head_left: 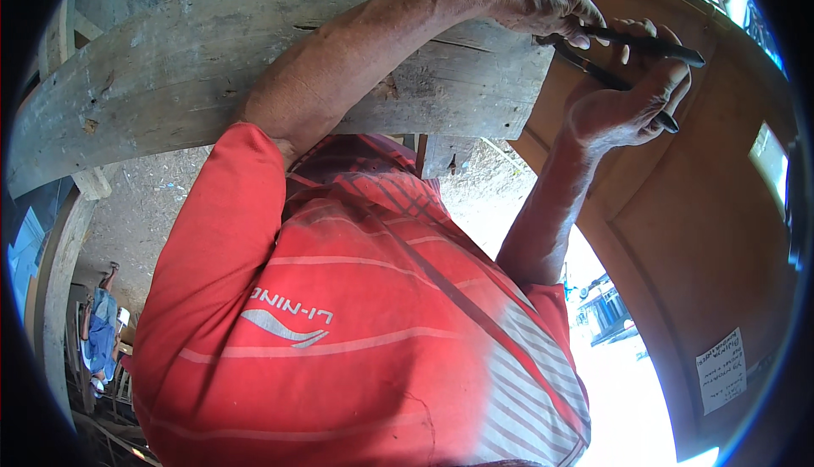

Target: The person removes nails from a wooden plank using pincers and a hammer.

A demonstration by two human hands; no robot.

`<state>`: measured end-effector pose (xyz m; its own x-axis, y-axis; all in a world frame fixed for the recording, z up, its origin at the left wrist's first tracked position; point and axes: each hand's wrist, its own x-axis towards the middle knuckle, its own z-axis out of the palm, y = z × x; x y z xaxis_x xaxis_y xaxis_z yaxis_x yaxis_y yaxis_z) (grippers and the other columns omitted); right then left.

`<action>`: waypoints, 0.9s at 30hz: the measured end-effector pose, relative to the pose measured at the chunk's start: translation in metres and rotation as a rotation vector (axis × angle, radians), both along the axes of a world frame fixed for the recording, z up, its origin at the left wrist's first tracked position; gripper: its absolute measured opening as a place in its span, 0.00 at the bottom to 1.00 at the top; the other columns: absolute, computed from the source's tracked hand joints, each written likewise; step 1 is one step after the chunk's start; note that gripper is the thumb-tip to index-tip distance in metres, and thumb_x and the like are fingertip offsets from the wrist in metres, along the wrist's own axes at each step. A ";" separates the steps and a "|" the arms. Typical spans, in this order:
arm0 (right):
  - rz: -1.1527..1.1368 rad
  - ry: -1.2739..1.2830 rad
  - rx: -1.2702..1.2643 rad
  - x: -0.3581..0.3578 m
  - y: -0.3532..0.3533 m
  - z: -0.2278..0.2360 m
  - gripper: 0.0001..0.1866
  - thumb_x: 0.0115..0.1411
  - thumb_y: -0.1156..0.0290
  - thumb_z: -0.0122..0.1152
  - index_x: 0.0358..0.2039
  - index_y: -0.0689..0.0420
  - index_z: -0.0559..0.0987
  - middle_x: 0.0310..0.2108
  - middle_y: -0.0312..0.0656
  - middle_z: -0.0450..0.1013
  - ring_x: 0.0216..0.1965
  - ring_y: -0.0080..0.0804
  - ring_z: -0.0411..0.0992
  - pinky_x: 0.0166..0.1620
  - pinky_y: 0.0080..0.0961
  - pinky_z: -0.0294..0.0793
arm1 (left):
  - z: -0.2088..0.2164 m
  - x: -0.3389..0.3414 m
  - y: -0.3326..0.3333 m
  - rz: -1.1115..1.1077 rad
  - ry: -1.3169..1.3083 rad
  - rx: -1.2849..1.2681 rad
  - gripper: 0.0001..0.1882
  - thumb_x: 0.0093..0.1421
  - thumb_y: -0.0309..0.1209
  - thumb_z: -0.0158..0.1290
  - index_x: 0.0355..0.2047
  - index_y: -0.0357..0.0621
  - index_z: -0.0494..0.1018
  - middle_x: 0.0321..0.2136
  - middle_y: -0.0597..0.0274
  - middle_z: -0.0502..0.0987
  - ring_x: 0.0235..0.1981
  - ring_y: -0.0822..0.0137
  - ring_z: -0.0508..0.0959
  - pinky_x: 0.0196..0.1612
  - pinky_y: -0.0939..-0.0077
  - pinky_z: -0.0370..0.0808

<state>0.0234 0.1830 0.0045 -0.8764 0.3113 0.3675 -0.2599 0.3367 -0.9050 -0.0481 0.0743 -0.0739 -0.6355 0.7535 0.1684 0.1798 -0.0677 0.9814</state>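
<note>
Dark long-handled pliers [649, 44] are held at the upper right with their two handles spread apart. My right hand [623, 111] is closed around the handles, with fingers between them and the thumb across the lower one. My left hand [543, 1] reaches over the weathered grey plank [195, 69], and its fingers close on the pliers near the joint. The jaws sit by the plank's right end, mostly hidden behind my left fingers. Whether anything is between them, I cannot tell.
A brown panel [678, 204] rises on the right, with a white paper sheet [721, 371] on it. Wooden posts [59, 272] stand at the left. Farther off at the lower left is another person in blue [102, 331]. Bright daylight comes in from behind the panel.
</note>
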 end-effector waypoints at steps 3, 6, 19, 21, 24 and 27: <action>0.055 -0.009 -0.085 -0.005 0.009 -0.001 0.20 0.73 0.58 0.47 0.46 0.65 0.72 0.36 0.50 0.77 0.37 0.38 0.79 0.43 0.36 0.82 | -0.026 0.013 0.010 0.166 0.089 0.029 0.19 0.68 0.41 0.56 0.56 0.49 0.77 0.31 0.60 0.82 0.31 0.69 0.81 0.37 0.69 0.79; 0.102 -0.012 -0.125 -0.005 0.015 -0.006 0.18 0.73 0.61 0.48 0.47 0.66 0.70 0.38 0.52 0.76 0.39 0.40 0.79 0.46 0.37 0.81 | -0.007 0.011 0.004 0.064 -0.040 -0.099 0.20 0.68 0.42 0.55 0.56 0.47 0.77 0.32 0.60 0.82 0.31 0.69 0.81 0.39 0.70 0.79; 0.098 -0.059 -0.148 0.008 -0.013 0.008 0.31 0.67 0.66 0.52 0.67 0.66 0.57 0.55 0.65 0.70 0.58 0.49 0.71 0.59 0.37 0.72 | 0.004 0.008 -0.001 0.026 0.047 -0.079 0.16 0.68 0.37 0.55 0.52 0.44 0.78 0.34 0.57 0.83 0.32 0.63 0.82 0.40 0.67 0.79; 0.168 -0.037 -0.184 0.010 -0.003 0.004 0.32 0.68 0.64 0.53 0.67 0.65 0.58 0.55 0.65 0.71 0.57 0.49 0.72 0.59 0.39 0.73 | -0.010 0.007 0.010 0.051 0.176 -0.050 0.16 0.67 0.37 0.56 0.51 0.44 0.79 0.35 0.56 0.83 0.35 0.61 0.82 0.41 0.65 0.79; 0.176 0.012 -0.182 0.017 0.004 -0.003 0.32 0.68 0.62 0.54 0.67 0.64 0.58 0.52 0.64 0.72 0.55 0.50 0.73 0.58 0.43 0.73 | -0.013 0.010 0.007 0.059 0.143 0.051 0.16 0.65 0.38 0.58 0.48 0.41 0.79 0.34 0.55 0.83 0.36 0.60 0.82 0.41 0.65 0.78; 0.256 0.019 -0.173 0.022 0.009 -0.007 0.31 0.70 0.59 0.52 0.65 0.65 0.60 0.48 0.62 0.74 0.52 0.49 0.75 0.57 0.45 0.73 | -0.005 0.004 0.000 -0.031 0.102 -0.024 0.15 0.63 0.38 0.61 0.43 0.39 0.80 0.33 0.56 0.83 0.36 0.61 0.82 0.41 0.66 0.78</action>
